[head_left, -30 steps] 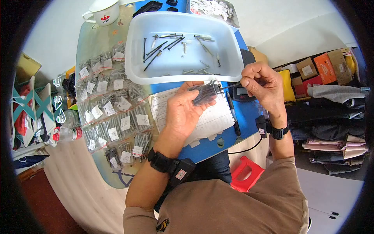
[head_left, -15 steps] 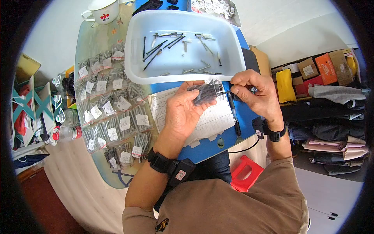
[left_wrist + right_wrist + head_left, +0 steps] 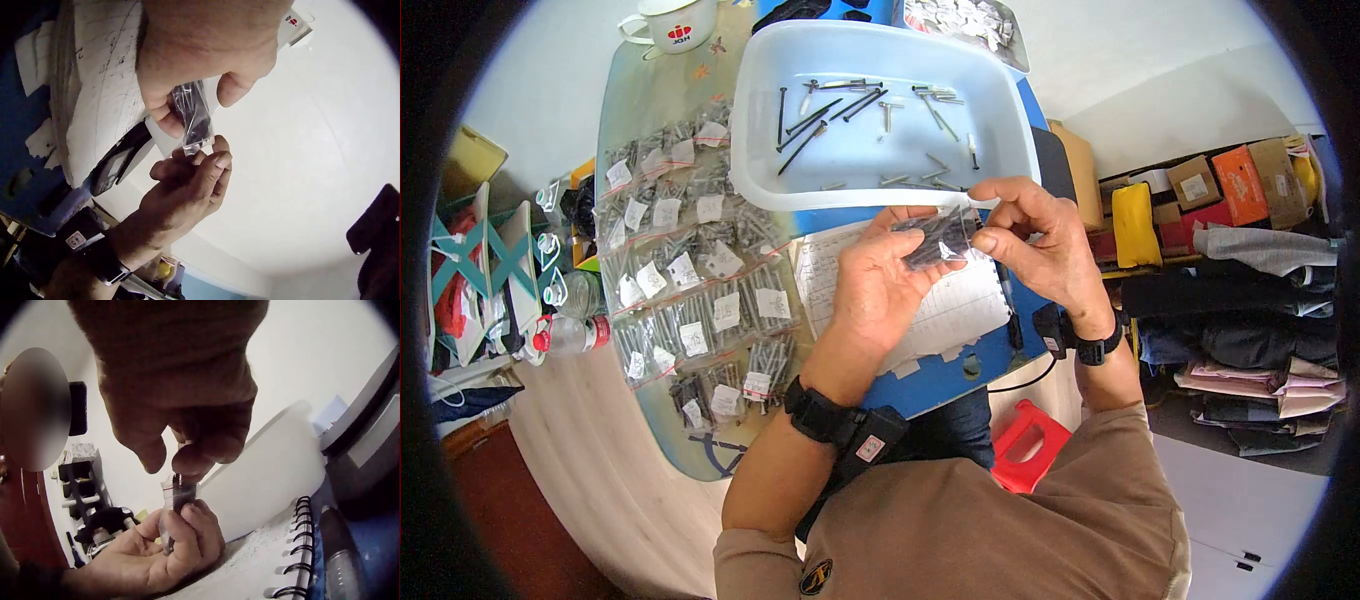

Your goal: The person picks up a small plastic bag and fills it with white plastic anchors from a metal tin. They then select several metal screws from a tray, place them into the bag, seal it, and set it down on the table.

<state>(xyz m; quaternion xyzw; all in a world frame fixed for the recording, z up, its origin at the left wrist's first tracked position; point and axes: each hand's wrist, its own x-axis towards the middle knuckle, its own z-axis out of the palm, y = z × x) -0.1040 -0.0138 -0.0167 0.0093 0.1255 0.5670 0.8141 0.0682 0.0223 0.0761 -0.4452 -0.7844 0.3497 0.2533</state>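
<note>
In the head view, my left hand [image 3: 883,275] grips a small clear zip bag [image 3: 940,238] packed with black screws, thumb on one side and fingers on the other. At the bag's mouth is my right hand [image 3: 1045,245], its thumb and forefinger bent around the opening. A black threaded screw [image 3: 177,479] shows right at the right fingertips in the right wrist view, its shaft running into the bag. The left wrist view shows the right fingertips [image 3: 219,161] close against the bag's end. Beneath both hands lies a handwritten spiral notebook [image 3: 930,320].
Beyond the hands stands a translucent plastic tub [image 3: 750,190] with loose black and silver screws. Several labelled bags of screws [image 3: 690,270] cover the left of the table. A white mug [image 3: 675,25] stands at the far left, a tray of paper slips [image 3: 960,25] behind the tub.
My right hand has moved left, up to the bag's mouth, and the long black screw it held has slid into the bag. The left hand keeps its grip, almost still.
</note>
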